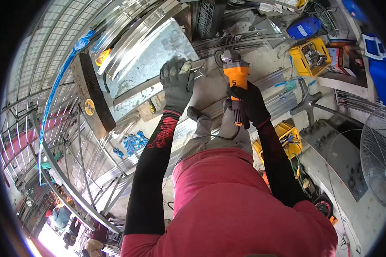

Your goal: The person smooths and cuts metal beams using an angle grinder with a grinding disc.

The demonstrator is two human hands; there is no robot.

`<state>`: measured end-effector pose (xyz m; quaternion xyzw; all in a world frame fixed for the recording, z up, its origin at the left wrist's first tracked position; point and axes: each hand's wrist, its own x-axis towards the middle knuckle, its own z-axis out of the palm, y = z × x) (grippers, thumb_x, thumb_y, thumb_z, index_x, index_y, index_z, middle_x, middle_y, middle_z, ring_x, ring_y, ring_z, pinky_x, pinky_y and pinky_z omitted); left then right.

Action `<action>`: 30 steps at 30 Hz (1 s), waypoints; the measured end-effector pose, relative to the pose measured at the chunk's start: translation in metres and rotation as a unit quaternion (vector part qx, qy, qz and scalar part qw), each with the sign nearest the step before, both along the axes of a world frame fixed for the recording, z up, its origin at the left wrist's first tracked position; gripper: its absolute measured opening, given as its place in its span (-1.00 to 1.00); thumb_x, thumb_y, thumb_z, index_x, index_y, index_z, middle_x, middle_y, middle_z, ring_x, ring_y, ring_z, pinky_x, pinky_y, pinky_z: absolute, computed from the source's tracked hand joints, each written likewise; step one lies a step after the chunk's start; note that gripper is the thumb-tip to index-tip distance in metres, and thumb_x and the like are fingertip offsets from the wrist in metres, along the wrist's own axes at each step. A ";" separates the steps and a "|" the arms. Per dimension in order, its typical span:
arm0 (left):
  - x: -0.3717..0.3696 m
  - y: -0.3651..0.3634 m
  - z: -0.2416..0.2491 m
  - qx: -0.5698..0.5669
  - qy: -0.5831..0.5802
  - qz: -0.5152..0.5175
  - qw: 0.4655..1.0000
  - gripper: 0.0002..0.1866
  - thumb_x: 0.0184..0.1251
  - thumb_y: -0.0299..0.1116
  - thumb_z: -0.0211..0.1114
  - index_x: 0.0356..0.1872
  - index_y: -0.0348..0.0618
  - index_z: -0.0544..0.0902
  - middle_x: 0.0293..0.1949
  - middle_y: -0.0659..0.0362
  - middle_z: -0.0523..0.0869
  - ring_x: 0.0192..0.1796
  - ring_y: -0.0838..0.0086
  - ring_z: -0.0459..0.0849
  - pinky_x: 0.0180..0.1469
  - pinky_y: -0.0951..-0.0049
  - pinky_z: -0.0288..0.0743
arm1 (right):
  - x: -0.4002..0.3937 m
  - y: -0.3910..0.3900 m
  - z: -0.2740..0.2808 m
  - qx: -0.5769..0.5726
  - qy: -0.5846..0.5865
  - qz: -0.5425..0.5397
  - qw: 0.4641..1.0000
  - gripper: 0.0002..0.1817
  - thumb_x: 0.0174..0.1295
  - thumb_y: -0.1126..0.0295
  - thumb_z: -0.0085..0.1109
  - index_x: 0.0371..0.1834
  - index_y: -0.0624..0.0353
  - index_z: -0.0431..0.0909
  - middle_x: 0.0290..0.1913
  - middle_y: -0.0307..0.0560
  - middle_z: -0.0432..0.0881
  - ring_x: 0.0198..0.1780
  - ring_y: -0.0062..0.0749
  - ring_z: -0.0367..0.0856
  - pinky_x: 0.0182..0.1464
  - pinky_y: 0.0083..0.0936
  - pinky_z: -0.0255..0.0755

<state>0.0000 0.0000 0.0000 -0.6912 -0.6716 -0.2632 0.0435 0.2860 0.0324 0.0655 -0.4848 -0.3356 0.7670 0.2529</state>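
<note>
Red shirt, gloved right hand clenched around orange angle grinder, gloved left hand grasping a flat metal bar

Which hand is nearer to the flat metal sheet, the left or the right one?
The left. The left hand is close beside the metal sheet, over a metal bar. The right hand is farther to the right, around the orange grinder.

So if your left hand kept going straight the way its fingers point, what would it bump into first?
Your left hand would probably meet the flat grey sheet just past its fingers, though I can't tell whether it would touch or pass above it.
</note>
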 end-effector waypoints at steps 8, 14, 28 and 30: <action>0.003 -0.005 -0.001 0.017 -0.017 0.004 1.000 -0.43 0.41 -0.32 0.34 0.46 0.06 0.66 0.46 -0.07 0.58 0.53 -0.11 0.46 0.65 -0.20 0.21 | -0.010 -0.011 -0.001 0.023 -0.034 -0.010 0.999 -0.70 0.43 0.33 0.43 0.11 0.21 0.63 -0.21 -0.19 0.74 -0.31 -0.42 0.81 -0.19 -0.43 0.76; 0.006 -0.003 -0.002 0.000 0.024 0.031 0.999 -0.38 0.38 -0.28 0.33 0.50 0.06 0.63 0.43 -0.10 0.56 0.50 -0.11 0.48 0.65 -0.19 0.19 | -0.014 -0.018 -0.013 0.090 -0.073 0.005 0.993 -0.67 0.42 0.33 0.45 0.15 0.19 0.63 -0.13 -0.21 0.74 -0.24 -0.48 0.80 -0.13 -0.45 0.78; -0.001 0.007 0.016 -0.044 0.039 0.007 0.998 -0.26 0.21 -0.37 0.30 0.53 0.09 0.62 0.30 -0.06 0.67 0.33 -0.03 0.59 0.46 -0.12 0.36 | -0.027 -0.024 -0.001 0.107 -0.075 0.022 0.991 -0.68 0.37 0.34 0.51 0.11 0.14 0.66 -0.20 -0.30 0.72 -0.23 -0.61 0.72 -0.13 -0.50 0.65; -0.004 0.009 0.017 -0.043 0.025 0.003 0.999 -0.28 0.22 -0.37 0.30 0.52 0.10 0.63 0.27 -0.06 0.69 0.31 -0.04 0.61 0.43 -0.11 0.39 | -0.028 -0.023 0.000 0.099 -0.074 0.023 0.992 -0.68 0.37 0.34 0.51 0.10 0.13 0.66 -0.20 -0.30 0.72 -0.23 -0.61 0.70 -0.13 -0.51 0.63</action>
